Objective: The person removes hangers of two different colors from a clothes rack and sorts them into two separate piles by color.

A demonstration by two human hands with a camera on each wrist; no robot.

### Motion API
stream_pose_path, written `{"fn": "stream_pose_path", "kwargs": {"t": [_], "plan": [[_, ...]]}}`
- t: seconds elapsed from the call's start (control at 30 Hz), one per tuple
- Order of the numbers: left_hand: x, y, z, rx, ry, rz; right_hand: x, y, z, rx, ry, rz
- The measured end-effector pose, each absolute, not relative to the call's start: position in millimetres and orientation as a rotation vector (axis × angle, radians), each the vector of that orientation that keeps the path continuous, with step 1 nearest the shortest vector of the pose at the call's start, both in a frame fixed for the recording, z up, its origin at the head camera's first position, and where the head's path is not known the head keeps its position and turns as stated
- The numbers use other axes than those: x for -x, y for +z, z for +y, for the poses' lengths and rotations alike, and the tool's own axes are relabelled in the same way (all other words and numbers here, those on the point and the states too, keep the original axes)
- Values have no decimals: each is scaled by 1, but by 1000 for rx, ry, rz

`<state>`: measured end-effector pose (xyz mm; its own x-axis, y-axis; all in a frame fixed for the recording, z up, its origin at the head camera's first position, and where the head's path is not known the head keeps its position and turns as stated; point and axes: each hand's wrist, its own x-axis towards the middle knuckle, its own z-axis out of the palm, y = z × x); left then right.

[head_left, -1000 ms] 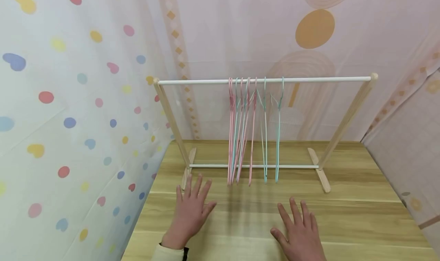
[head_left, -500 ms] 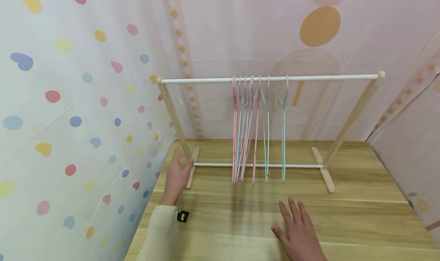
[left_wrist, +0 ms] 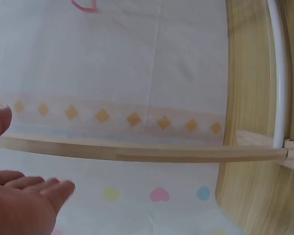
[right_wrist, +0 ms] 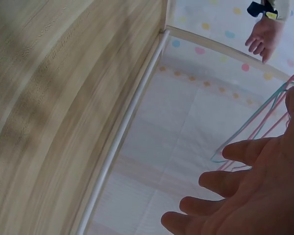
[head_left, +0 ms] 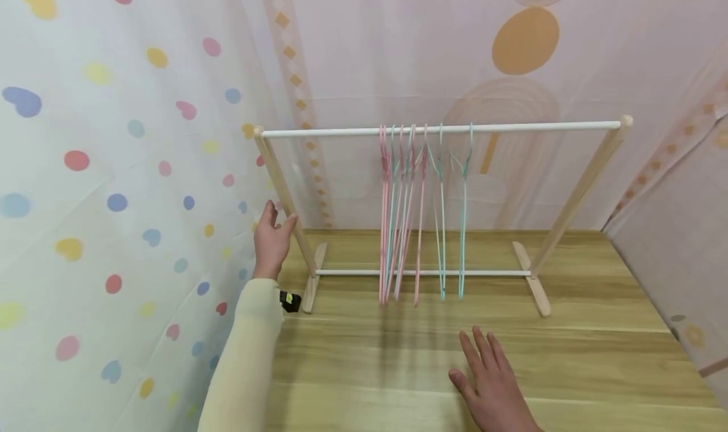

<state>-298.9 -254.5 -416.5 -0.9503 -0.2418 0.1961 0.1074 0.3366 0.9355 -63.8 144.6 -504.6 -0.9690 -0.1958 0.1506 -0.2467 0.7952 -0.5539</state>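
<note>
A small clothes rack (head_left: 438,129), with a white top bar and slanted wooden posts, stands on the wooden table (head_left: 597,356). Several pink and teal wire hangers (head_left: 409,211) hang bunched near the bar's middle. My left hand (head_left: 273,235) is raised beside the rack's left post (head_left: 284,198), fingers straight; the post (left_wrist: 137,152) runs between thumb and fingers (left_wrist: 34,188) with a gap showing. My right hand (head_left: 490,381) lies flat on the table in front of the hangers, its fingers (right_wrist: 245,196) spread, holding nothing.
A sheet printed with coloured dots and hearts (head_left: 114,198) hangs close along the table's left edge. Pale patterned sheets cover the back (head_left: 529,40) and right (head_left: 682,242). The rack's lower white rail (head_left: 421,273) and wooden feet (head_left: 534,290) rest on the table.
My left hand has lifted off the table and moved forward and left, up to the rack's left post. The right hand has stayed flat on the table.
</note>
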Motion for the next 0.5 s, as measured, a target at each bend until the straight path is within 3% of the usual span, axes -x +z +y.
{"fn": "stream_pose_path", "kwargs": {"t": [0.23, 0.5], "plan": [[318, -416, -256, -139, -1566, -2334, 66, -500, 146, -346, 1024, -2883], [328, -410, -253, -166, -1152, -2415, 83, -471, 155, -133, 1500, -2735]]}}
